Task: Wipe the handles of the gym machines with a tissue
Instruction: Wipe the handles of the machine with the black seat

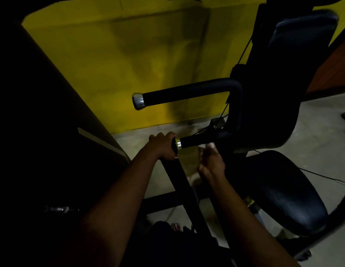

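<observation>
Dim gym corner, head view. A machine is seen with two black handles, one above the other, both pointing left.

- The upper handle (187, 92) is untouched; its chrome cap (138, 101) is seen against the yellow wall (110, 64).
- The lower handle (194, 142) is gripped at its capped end by the left hand (161, 145), with the fingers curled over the tip.
- The right hand (211, 161) is blurred and held just below the lower handle, palm turned up.
- A white tissue (208, 145) is held at its fingertips, touching the handle's underside, right of the left hand. The exact finger shape cannot be made out.
- The back pad (295, 74) stands right of the handles, with the seat (283, 191) below it.
- The pale floor (312, 132) is seen beneath.
</observation>
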### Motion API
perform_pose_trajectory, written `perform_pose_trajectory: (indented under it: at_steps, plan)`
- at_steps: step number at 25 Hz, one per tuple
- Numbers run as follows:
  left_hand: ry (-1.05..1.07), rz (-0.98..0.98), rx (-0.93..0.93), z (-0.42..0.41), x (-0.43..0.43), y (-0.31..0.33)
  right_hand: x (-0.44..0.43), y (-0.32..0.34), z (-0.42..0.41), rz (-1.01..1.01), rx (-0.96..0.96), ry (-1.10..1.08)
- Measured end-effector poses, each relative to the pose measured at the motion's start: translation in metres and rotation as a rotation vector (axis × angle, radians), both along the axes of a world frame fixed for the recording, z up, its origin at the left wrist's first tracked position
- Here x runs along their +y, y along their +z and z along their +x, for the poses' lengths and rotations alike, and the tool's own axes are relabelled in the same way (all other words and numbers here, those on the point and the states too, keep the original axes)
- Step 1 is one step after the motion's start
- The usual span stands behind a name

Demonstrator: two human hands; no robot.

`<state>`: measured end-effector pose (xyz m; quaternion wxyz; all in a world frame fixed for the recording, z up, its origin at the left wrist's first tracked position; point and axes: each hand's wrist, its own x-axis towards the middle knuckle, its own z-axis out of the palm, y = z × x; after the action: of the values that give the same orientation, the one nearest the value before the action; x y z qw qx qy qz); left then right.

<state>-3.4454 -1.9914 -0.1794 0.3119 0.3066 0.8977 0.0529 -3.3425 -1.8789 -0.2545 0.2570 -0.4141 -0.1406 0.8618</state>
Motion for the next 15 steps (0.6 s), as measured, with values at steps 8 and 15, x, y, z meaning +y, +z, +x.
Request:
perform_pose_trajectory:
  at_steps: [8,15]
  plan:
    - [0.020,-0.035,-0.038,-0.001,0.002,0.000,-0.006,0.013,-0.013,0.118,-0.127,0.426]
    - [0.026,-0.055,-0.022,-0.003,0.001,-0.004,0.007,-0.006,-0.023,0.140,-0.189,0.654]
